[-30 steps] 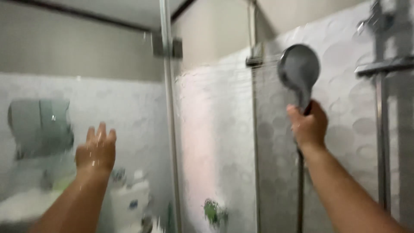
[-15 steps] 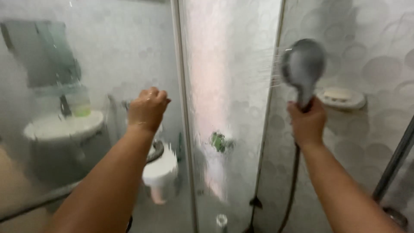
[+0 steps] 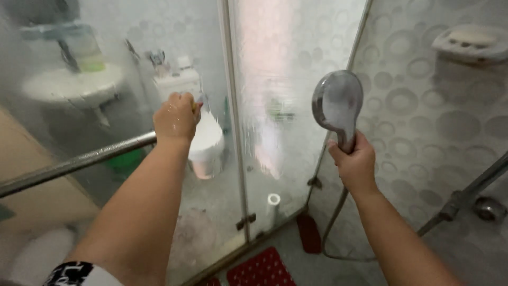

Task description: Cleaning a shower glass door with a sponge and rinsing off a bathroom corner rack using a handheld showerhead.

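Wet fingers of left hand point(image 3: 176, 117) curled shut on something small, yellow edge peeking, pressed to glass shower door point(image 3: 132, 175) left of centre. Right hand point(image 3: 355, 164) wrapped tight round grey shower head point(image 3: 337, 103), centre frame, facing glass. Likely mid-scrub; next calls for rinsing across the pane.

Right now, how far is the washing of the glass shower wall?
Done: the glass panel is wet and streaked. In hand: the right hand holds the shower head turned toward the glass, while the left hand, closed in a fist, is pressed to the glass above the metal rail. Left: the lower glass looks cloudy, so probably unwiped.
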